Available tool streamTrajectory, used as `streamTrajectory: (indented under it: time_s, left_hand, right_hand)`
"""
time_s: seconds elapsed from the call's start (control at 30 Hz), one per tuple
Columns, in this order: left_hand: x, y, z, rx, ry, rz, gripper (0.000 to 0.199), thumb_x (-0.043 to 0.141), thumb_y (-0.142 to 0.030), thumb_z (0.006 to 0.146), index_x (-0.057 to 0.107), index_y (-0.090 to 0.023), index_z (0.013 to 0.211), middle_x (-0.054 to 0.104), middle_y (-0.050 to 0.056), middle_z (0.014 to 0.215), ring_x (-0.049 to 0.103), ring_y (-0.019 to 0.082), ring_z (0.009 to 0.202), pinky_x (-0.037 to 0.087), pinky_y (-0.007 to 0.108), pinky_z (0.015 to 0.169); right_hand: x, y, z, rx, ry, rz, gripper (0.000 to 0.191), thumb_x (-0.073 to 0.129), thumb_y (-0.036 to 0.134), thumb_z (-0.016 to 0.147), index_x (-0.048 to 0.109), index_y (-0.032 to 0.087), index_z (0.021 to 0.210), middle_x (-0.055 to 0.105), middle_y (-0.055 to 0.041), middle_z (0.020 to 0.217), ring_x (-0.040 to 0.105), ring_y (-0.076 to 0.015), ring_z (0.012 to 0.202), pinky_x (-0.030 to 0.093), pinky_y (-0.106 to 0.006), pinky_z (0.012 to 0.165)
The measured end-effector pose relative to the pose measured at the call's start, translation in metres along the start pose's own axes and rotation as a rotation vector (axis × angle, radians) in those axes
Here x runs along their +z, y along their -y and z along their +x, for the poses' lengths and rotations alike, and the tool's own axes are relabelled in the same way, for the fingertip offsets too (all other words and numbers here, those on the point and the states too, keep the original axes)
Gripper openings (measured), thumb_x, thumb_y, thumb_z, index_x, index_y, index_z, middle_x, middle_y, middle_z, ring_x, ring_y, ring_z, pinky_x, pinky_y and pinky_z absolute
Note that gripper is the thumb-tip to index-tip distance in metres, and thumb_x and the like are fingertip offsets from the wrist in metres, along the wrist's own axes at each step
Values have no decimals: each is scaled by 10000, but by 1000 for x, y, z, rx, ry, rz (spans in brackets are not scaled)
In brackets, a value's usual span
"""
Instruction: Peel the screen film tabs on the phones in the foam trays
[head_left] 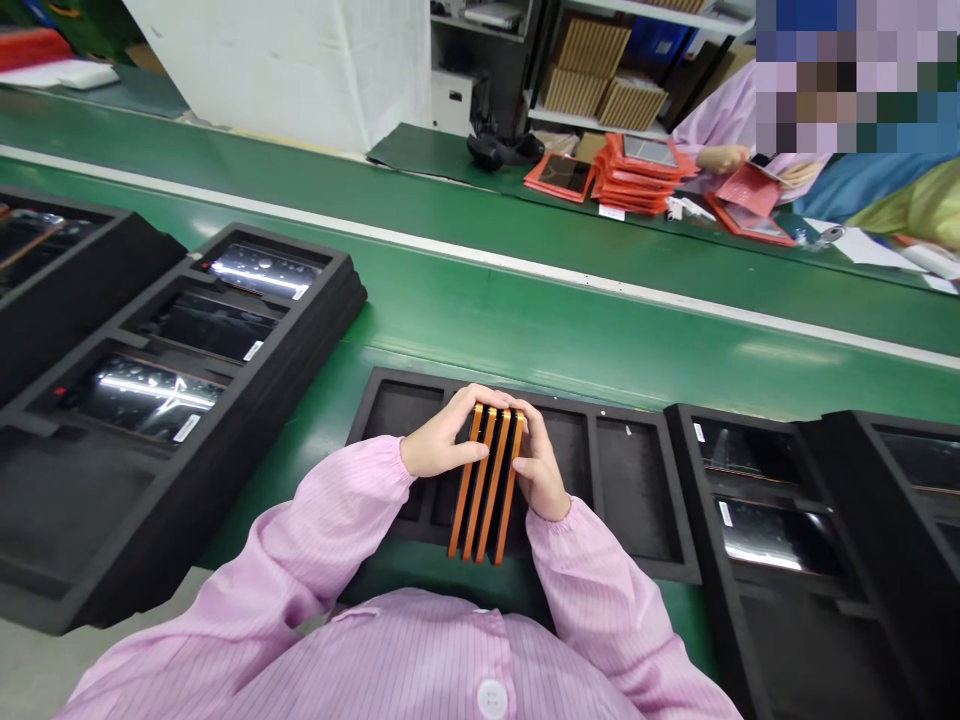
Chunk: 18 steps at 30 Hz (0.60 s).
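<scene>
Between my two hands stands a row of several thin phones [491, 490] with orange edges, side by side and seen edge-on. My left hand [442, 437] presses on the left side, its thumb lying along the near edge and its fingers over the far end. On the right side my right hand [543, 468] closes in, with its thumb against the outermost phone. The fingertips of both hands meet at the far end. Below them lies a black foam tray [639, 490] with rectangular compartments; hands and phones hide its middle.
Stacked black foam trays [300, 330] at left hold glossy dark phones [154, 395] with white labels. More trays [814, 640] stand at right, also with phones [776, 535]. Across the green bench [450, 290], a co-worker's hands [724, 158] are by a pile of red pouches [634, 185].
</scene>
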<state>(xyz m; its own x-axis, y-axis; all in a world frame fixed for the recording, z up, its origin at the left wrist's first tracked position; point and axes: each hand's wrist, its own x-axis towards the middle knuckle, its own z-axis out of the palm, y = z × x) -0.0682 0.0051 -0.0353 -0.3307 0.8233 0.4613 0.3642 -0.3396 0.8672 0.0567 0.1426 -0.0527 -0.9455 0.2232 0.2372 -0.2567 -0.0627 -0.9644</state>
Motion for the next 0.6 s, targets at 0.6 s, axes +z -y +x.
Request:
streamTrajectory:
  time_s: [0.6]
  left_hand:
    - [-2, -3, 1, 28, 120, -37, 613, 620, -530, 847, 441, -281, 1378, 446, 119, 1393, 340, 335, 1374, 237, 561, 1162]
  right_hand:
    - [1, 12, 0, -110, -30, -138, 558, 711, 446, 800, 434, 307, 1263, 441, -79, 1421, 427, -279, 1353, 372, -518, 1121]
